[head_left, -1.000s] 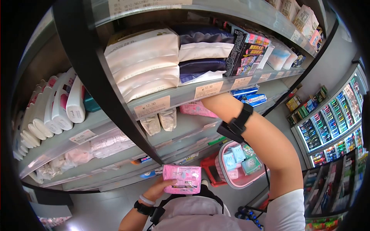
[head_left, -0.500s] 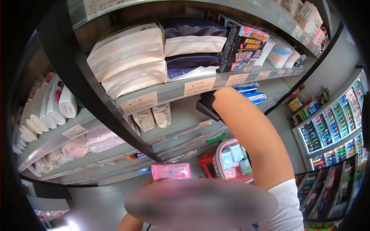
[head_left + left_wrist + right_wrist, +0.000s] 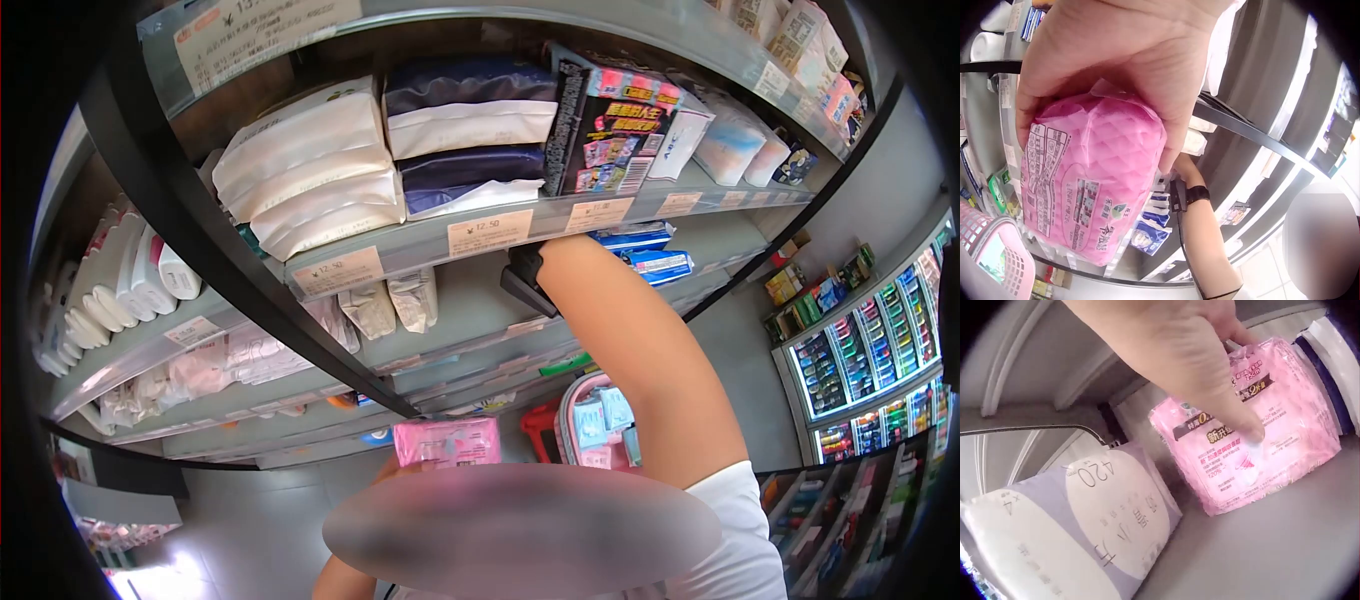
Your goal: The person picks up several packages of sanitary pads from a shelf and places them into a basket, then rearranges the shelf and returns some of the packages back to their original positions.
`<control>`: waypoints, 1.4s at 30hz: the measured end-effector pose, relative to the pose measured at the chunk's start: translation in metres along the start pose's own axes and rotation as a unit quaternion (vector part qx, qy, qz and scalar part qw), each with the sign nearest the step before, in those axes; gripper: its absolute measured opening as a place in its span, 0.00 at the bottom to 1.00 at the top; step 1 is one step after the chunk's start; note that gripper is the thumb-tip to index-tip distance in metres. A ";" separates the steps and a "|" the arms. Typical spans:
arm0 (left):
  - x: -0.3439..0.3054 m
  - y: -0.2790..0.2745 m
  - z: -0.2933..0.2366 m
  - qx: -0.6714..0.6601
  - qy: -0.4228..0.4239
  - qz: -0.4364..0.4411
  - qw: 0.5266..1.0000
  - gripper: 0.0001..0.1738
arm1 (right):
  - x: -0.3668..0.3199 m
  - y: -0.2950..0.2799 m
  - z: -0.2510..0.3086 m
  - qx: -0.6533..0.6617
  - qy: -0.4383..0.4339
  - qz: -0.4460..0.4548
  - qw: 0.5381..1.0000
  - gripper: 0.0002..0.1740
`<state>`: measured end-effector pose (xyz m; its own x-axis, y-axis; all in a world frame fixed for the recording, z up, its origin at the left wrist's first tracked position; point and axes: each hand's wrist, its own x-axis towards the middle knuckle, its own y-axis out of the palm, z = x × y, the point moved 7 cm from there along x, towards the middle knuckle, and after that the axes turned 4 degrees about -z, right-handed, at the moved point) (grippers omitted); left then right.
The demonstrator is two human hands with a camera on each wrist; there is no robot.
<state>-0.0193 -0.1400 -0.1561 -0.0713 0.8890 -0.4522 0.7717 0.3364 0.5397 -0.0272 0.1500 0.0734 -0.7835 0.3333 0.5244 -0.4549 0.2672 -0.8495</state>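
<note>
In the left wrist view my left hand point(image 3: 1116, 56) grips a pink quilted package point(image 3: 1094, 181) from above, thumb and fingers round its sides. The head view shows that package point(image 3: 447, 442) low in front of the body, the hand mostly covered by a blur. My right arm reaches under a shelf with its hand hidden there. In the right wrist view the right hand point(image 3: 1179, 356) holds another pink package point(image 3: 1254, 444), thumb across its printed front, on the grey shelf surface. A white and lilac "420" package point(image 3: 1085, 519) lies beside it.
A pink basket point(image 3: 568, 415) with light-blue packs stands on the floor beneath the right arm. Above that arm runs a shelf edge with price tags point(image 3: 490, 232). A black shelf upright point(image 3: 240, 290) slants at the left. Blue packs point(image 3: 660, 265) lie right of the forearm.
The right hand has gone deeper under the shelf, and the pink package seen there a second ago is out of the head view. The left hand's package has shifted left and slightly up.
</note>
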 end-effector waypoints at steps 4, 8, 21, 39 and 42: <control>0.004 0.025 -0.003 0.025 0.016 0.013 0.999 0.30 | -0.028 -0.011 -0.002 0.021 0.002 -0.022 1.000 0.15; 0.010 0.045 0.000 0.034 0.018 0.023 0.999 0.30 | -0.061 -0.040 0.023 -0.044 -0.071 -0.157 0.984 0.15; 0.021 0.132 -0.044 0.208 0.207 0.058 0.954 0.51 | -0.218 -0.084 0.028 0.165 -0.001 0.325 0.931 0.35; 0.011 0.101 -0.108 0.205 0.359 -0.117 0.903 0.47 | -0.110 -0.108 0.002 -0.006 0.023 -0.007 1.000 0.05; 0.009 0.083 -0.092 0.159 0.276 -0.078 0.945 0.41 | -0.099 -0.098 0.005 -0.050 0.022 -0.025 0.998 0.04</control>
<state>-0.0143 -0.0753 -0.0498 -0.4508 0.8923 -0.0231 0.8690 0.4446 0.2171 0.0928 0.0861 0.1040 -0.7402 0.3566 0.5700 -0.4468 0.3727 -0.8133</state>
